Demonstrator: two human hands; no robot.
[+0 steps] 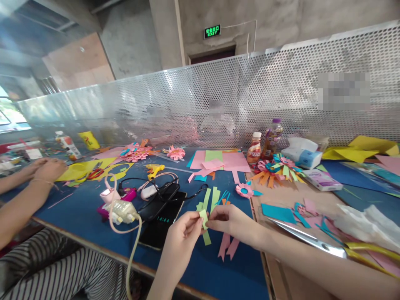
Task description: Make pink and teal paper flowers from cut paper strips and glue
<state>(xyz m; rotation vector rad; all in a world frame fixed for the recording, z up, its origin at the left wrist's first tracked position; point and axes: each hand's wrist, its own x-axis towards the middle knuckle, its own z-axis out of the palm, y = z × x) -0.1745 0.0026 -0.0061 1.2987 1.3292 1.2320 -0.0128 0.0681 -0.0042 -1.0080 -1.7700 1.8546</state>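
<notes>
Two hands, I see: left hand (183,233) and right hand (226,221) both pinching a green paper strip (204,223) at lower centre, over blue surface (81,208).

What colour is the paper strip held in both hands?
Light green strip, seen best in the head view.

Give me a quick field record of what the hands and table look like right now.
left hand: pinching the green strip from the left
right hand: pinching the same strip from the right
green strip: held between both hands above the blue mat, lower end hanging down
blue mat: under the hands
phone: flat on the mat, left of the hands, screen lit
scissors: lying to the right, yellow handles
paper flower: pink, beyond the right hand
co-worker's hands: far left
</notes>
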